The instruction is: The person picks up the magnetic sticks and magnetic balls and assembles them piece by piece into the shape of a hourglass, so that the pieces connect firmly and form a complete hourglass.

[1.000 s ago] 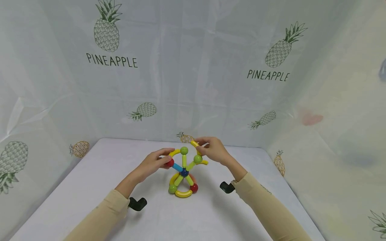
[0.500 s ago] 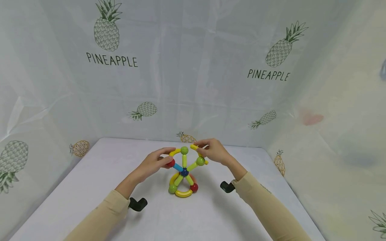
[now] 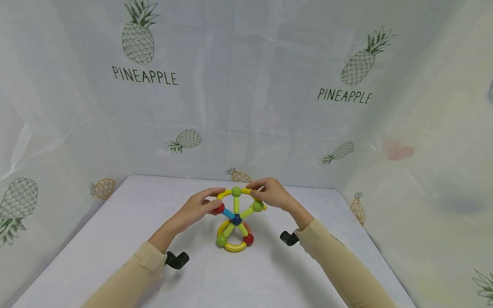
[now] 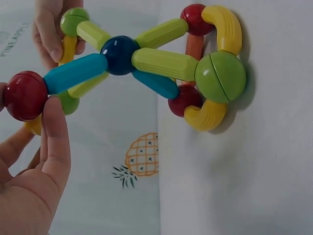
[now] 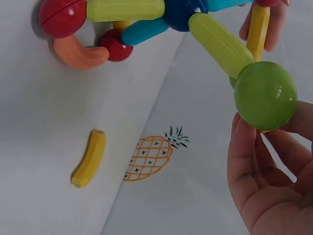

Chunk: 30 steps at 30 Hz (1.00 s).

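In the head view, a ball-and-stick toy frame stands on the table, its dark blue ball [image 3: 236,220] at the middle. Green and blue straight sticks fan out from that ball. My left hand [image 3: 199,208] pinches a red ball [image 4: 25,95] at the upper left corner. A curved yellow stick runs from there to the top green ball [image 3: 236,191]. My right hand [image 3: 271,193] pinches another curved yellow stick [image 4: 69,48], which bridges the top ball and the right green ball [image 5: 265,95]. Right fingertips overlap that right ball in the right wrist view.
Below, a ring of red and green balls with curved yellow and orange sticks [image 5: 80,54] rests on the white table [image 3: 215,282]. One loose curved yellow stick [image 5: 89,159] lies on the table, right of the frame. A pineapple-print sheet [image 3: 246,107] hangs behind.
My right hand has brought the curved yellow stick down and left, closing the gap to the top green ball. The right green ball has shifted slightly right and down. My left hand stays put.
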Available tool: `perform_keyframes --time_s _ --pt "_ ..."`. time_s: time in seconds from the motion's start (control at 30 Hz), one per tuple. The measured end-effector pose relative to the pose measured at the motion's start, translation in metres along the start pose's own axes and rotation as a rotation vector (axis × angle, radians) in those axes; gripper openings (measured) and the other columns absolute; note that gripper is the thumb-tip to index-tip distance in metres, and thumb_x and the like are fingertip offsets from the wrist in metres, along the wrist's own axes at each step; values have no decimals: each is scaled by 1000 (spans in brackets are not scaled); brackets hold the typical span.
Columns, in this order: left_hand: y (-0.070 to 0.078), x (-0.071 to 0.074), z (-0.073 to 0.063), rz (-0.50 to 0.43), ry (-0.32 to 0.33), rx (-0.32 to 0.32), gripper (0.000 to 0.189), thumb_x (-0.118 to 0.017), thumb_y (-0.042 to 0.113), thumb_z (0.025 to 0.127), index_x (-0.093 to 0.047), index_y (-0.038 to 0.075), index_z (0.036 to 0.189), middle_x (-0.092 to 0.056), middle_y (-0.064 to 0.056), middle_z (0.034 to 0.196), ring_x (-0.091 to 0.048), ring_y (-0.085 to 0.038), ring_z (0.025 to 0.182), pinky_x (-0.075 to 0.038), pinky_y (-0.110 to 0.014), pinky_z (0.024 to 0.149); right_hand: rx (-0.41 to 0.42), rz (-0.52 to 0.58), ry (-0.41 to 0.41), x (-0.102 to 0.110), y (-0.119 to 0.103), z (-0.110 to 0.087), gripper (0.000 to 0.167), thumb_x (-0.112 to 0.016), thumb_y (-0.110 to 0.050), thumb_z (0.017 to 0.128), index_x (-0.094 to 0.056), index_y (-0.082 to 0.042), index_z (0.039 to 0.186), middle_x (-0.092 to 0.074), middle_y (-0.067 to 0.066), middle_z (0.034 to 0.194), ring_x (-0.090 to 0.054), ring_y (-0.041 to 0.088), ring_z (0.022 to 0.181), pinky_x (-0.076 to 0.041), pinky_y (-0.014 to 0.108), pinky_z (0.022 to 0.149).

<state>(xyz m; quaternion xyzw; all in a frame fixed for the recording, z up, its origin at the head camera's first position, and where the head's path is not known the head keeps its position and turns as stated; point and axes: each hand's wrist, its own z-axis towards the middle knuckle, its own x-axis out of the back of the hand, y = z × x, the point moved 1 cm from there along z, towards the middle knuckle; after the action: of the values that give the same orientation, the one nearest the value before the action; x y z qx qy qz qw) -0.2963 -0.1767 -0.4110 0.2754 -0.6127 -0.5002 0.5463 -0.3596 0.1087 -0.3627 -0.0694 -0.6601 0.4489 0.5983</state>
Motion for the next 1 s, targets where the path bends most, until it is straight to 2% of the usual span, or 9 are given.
perform_keyframes --time_s 0.2,0.37,0.53,0.67,0.8,1.0 --pt "0 -1 2 -22 -5 19 52 -62 38 108 -50 28 157 -54 -9 154 -75 -27 110 -53 -54 109 0 -12 13 -1 2 1 29 -69 -20 104 -76 -16 131 -74 3 120 -69 17 94 -61 29 76" --pt "0 0 5 -39 -4 37 53 -59 40 110 -48 24 160 -52 -15 153 -76 -31 109 -54 -53 107 8 0 7 -2 3 2 29 -69 -19 104 -76 -16 132 -73 4 121 -69 17 91 -61 29 73" --pt "1 -1 6 -42 7 64 52 -55 37 111 -46 24 161 -49 -18 153 -77 -28 101 -50 -58 111 22 14 -8 -3 2 4 29 -69 -18 104 -76 -15 132 -73 5 121 -69 17 88 -62 28 71" --pt "1 -2 10 -47 5 73 52 -53 33 112 -46 20 162 -50 -19 151 -76 -22 96 -58 -48 103 35 15 -11 -4 1 5 28 -69 -17 104 -76 -15 131 -73 5 119 -69 16 85 -62 28 70" --pt "1 -3 14 -89 -24 85 52 -53 28 111 -46 19 162 -54 -18 148 -74 -22 96 -62 -41 95 51 18 -12 -4 2 6 27 -68 -17 105 -76 -15 131 -73 6 120 -69 16 83 -61 29 69" --pt "3 -3 15 -127 -85 88 52 -52 25 110 -46 19 161 -67 -15 132 -73 -24 100 -62 -39 94 68 21 -8 -4 3 9 26 -68 -17 105 -77 -15 130 -74 7 119 -69 17 82 -61 29 69"
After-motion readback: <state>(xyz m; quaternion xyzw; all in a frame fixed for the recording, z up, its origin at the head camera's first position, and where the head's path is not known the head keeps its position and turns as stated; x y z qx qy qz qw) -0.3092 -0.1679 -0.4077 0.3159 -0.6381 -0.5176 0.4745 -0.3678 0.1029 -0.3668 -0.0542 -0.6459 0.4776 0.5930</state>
